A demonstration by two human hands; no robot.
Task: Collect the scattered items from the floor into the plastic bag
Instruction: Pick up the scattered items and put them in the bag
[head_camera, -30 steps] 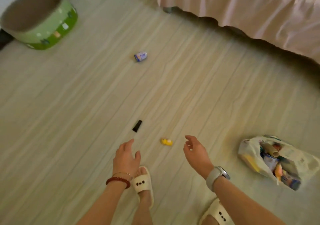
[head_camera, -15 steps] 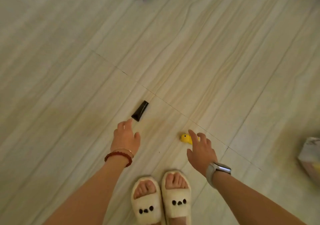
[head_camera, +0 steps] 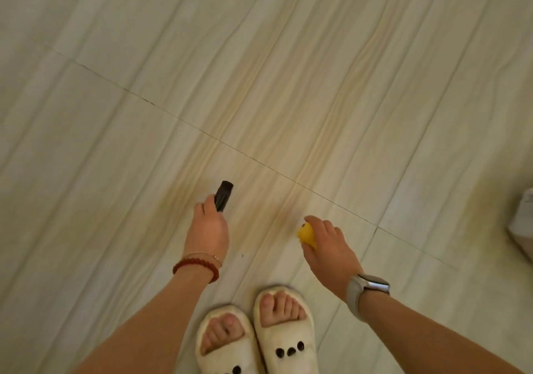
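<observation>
My left hand (head_camera: 208, 228) is closed around the lower end of a small black tube (head_camera: 223, 199), whose top sticks out above my fingers. A small yellow toy (head_camera: 306, 234) sits in the grip of my right hand (head_camera: 326, 244), mostly covered by the fingers. Both hands are low over the pale tiled floor (head_camera: 288, 85), just in front of my feet. Only a pale edge of the plastic bag (head_camera: 522, 223) shows at the right border; its contents are out of view.
My two feet in cream slippers (head_camera: 256, 336) stand at the bottom centre. A dark grout line (head_camera: 259, 163) crosses the floor diagonally. A red bead bracelet is on my left wrist and a watch on my right.
Both hands reached down and closed: the left took hold of the black tube, the right took the yellow toy. The view tilted further down, so the blue item left the frame.
</observation>
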